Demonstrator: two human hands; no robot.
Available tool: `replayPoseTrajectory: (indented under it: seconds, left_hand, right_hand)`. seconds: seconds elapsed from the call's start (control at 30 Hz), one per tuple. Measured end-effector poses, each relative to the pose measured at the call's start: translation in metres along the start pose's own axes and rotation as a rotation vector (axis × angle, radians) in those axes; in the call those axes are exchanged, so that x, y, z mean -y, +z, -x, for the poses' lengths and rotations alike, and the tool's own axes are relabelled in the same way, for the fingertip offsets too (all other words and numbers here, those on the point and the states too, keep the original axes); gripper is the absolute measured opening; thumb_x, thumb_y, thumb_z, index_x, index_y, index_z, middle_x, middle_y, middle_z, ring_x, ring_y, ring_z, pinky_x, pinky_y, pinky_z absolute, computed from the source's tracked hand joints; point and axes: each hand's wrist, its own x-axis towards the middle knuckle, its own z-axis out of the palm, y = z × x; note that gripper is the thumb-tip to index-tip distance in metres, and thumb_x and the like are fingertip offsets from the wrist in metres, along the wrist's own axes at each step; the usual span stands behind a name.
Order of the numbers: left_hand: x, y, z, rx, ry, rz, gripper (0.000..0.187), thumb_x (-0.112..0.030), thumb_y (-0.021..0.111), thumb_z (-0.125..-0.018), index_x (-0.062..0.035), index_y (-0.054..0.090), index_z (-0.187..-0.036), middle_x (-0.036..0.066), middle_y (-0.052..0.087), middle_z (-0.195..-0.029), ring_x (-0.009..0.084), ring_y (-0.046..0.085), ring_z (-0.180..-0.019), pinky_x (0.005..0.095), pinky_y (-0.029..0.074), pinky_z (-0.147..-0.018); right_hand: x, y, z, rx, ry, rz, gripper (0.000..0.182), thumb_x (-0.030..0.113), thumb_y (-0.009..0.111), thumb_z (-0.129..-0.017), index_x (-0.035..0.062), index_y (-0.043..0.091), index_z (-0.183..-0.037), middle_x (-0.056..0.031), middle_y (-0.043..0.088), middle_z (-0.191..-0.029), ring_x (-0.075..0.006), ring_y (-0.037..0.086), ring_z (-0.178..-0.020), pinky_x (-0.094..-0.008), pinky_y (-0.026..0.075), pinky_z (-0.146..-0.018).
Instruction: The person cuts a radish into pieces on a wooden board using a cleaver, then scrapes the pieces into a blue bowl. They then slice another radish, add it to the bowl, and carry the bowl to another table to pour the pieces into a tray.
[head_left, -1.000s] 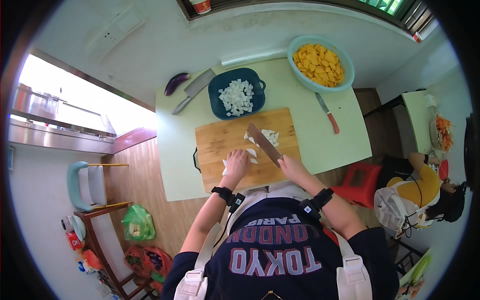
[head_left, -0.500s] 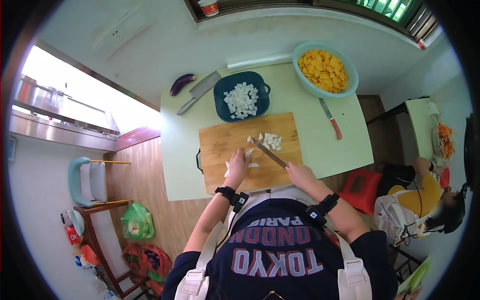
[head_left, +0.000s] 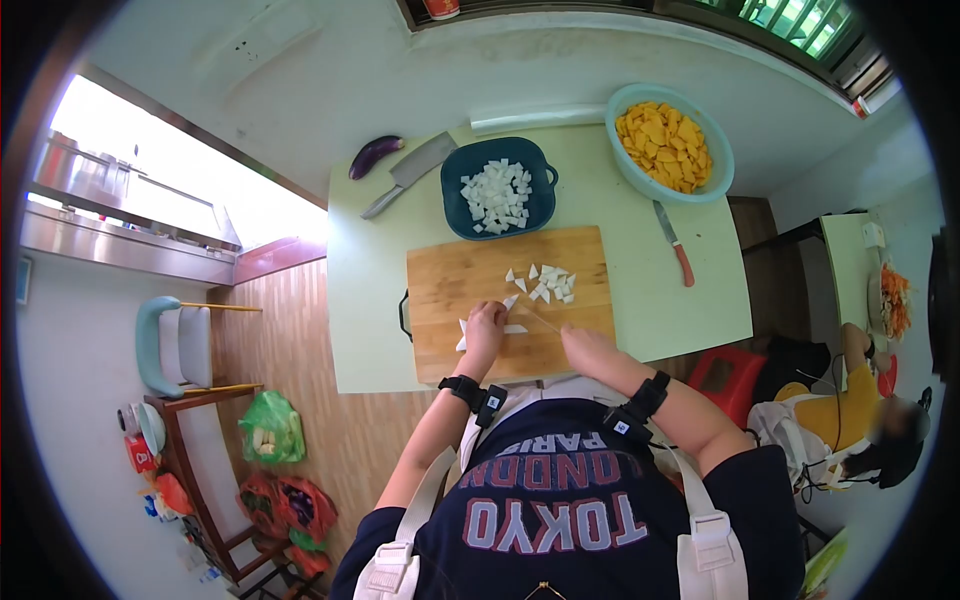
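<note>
single head-worn view, forward and down, hands central

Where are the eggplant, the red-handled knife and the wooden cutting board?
Eggplant [head_left: 376, 157]: head view, middle of its purple body.
Red-handled knife [head_left: 683, 264]: head view, on its handle.
Wooden cutting board [head_left: 452, 273]: head view, bare wood near its upper left.

A navy T-shirt printed with "PARIS", "LONDON" and "TOKYO" is worn under buckled white straps, with black wristbands carrying small boxy devices.
</note>
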Motion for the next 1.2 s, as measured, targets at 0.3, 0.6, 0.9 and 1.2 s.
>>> replayPoseTrajectory:
  seconds: [0.3,0.6,0.9,1.2]
  left_hand:
    - [0.004,-0.002,-0.002,0.02,-0.009,0.011,0.009,-0.01,0.062,-0.073,-0.0021,0.063,-0.077,0.014,0.06,-0.074,0.0272,0.059,-0.067,0.0338,0.048,-0.062]
    - [0.008,-0.006,0.006,-0.003,0.032,0.02,0.006,-0.009,0.062,-0.073,-0.0045,0.062,-0.076,0.012,0.058,-0.075,0.0253,0.057,-0.065,0.0341,0.046,-0.059]
    - [0.002,-0.004,0.004,-0.005,0.06,-0.022,0.008,-0.011,0.062,-0.074,-0.0032,0.061,-0.077,0.012,0.057,-0.076,0.0288,0.055,-0.068,0.0367,0.043,-0.061]
    - [0.003,-0.003,0.004,-0.002,0.042,-0.001,0.009,-0.01,0.061,-0.073,-0.0012,0.06,-0.076,0.013,0.058,-0.076,0.0298,0.055,-0.071,0.0374,0.044,-0.064]
  right_hand:
    - [-0.025,0.036,-0.027,0.002,-0.002,-0.102,0.016,0.013,0.045,-0.083,-0.0025,0.047,-0.088,-0.0218,0.059,-0.066,-0.0378,0.059,-0.063,-0.0478,0.046,-0.055]
    - [-0.012,0.013,-0.006,-0.079,-0.04,0.03,0.019,0.02,0.042,-0.087,0.001,0.046,-0.088,-0.0186,0.057,-0.06,-0.0384,0.056,-0.056,-0.0483,0.043,-0.05]
    - [-0.001,0.019,0.001,-0.004,0.015,0.029,0.015,0.006,0.044,-0.077,-0.0023,0.048,-0.089,-0.0207,0.061,-0.068,-0.0351,0.062,-0.066,-0.0441,0.048,-0.055]
    - [0.013,0.01,-0.004,0.045,0.0,0.027,0.014,0.004,0.044,-0.076,-0.0041,0.048,-0.088,-0.0212,0.061,-0.07,-0.0357,0.062,-0.066,-0.0439,0.049,-0.056]
